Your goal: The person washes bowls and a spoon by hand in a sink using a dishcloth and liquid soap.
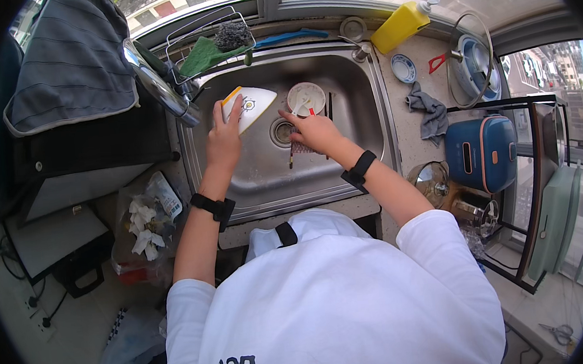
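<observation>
My left hand (225, 136) grips a white bowl (253, 107) by its yellow-edged rim. The bowl is tilted on its side above the left part of the steel sink (260, 179), its printed outside showing. My right hand (318, 132) reaches over the sink with the index finger extended beside the drain (281, 132). Under that hand lies a pinkish textured cloth (303, 147); whether the fingers hold it is hidden. Just beyond, a patterned bowl (305, 86) stands on the sink floor with a white spoon (301, 105) in it. Dark chopsticks (330, 104) lie beside the bowl and cloth.
A chrome faucet (158, 84) juts in at the left. Behind the sink are a wire rack (205, 23) with a green scouring pad (207, 55) and a yellow pump bottle (400, 27). A grey rag (428, 113) and blue rice cooker (481, 155) sit at right.
</observation>
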`<state>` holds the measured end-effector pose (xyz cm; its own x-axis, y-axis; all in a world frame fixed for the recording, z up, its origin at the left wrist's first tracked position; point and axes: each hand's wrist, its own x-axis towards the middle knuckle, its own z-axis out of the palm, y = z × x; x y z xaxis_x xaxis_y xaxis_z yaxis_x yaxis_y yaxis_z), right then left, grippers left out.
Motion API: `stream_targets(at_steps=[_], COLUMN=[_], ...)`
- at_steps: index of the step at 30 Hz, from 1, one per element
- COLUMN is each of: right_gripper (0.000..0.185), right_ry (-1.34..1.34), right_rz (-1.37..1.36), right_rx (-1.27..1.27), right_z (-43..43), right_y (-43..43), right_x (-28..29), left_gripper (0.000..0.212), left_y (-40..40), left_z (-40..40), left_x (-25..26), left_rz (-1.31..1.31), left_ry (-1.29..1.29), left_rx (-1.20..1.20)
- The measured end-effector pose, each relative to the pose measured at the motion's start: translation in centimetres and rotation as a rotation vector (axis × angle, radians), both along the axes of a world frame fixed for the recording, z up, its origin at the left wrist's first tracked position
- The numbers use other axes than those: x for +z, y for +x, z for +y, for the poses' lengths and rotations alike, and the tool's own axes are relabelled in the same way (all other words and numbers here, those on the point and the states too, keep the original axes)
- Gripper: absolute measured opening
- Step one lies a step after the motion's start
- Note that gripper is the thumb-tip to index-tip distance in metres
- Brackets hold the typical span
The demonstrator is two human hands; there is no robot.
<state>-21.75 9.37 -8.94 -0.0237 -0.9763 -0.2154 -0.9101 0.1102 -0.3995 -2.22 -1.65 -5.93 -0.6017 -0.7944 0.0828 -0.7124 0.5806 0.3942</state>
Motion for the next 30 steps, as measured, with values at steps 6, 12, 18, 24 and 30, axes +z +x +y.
stream_targets(at_steps=[6,12,18,24,30], right_gripper=[0.05,0.044,0.063,0.063,0.046], right_ry=[-0.027,-0.034,-0.073,-0.031,0.034], right_rz=[0.043,0.01,-0.415,-0.438,-0.219], right_rx=[0.055,0.035,0.006,0.101,0.105], right_z=[0.1,-5.2,-13.2,-13.8,-10.6], right_y=[0.2,1.3,5.4,6.4,9.6], right_x=[1.0,3.0,2.8,1.1,1.3], left_gripper=[0.059,0.057,0.059,0.056,0.055], left_y=[0.6,4.0,6.8,8.5,8.8], left_z=[0.1,-1.1,-0.8,-1.2,-1.7], left_x=[-0.3,-3.6,-5.1,-6.7,-7.2], left_rz=[0.123,-0.047,-0.121,-0.035,0.007], left_ry=[0.097,0.377,0.468,0.522,0.623], left_rx=[0.11,0.189,0.313,0.402,0.49])
